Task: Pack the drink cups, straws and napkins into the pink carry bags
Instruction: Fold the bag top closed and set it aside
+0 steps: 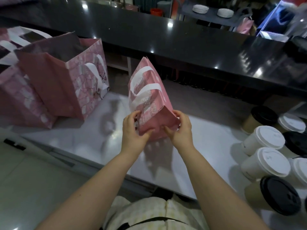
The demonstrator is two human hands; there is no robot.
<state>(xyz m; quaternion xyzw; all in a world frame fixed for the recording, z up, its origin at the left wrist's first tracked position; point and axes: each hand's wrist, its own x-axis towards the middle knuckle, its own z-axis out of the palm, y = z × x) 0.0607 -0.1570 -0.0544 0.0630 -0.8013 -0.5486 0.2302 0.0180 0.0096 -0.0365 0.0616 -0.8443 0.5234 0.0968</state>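
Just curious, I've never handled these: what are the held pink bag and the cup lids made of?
The pink bag looks like matte paper: sharp creases, stiff flat panels. The white lid and black lid look like moulded plastic, judging by raised rims and slight sheen, though that's uncertain.

Folded pink bag (147, 103): paper, matt, printed on one side, with crisp creases where I hold it.
Handles (144, 71): flat white paper strips, matt.
Open pink bags (69, 80): the same paper, plain matt inside, printed outside.
Worktop (207, 146): white, smooth, glossy; it mirrors my bag.
Raised counter (182, 44): black, polished, full of lamp glints.
White cup lids (264, 138): matt plastic.
Black cup lids (280, 195): plastic, dull sheen.
Brown cup wall (251, 195): plain paper.
My top (149, 211): soft pale cloth.
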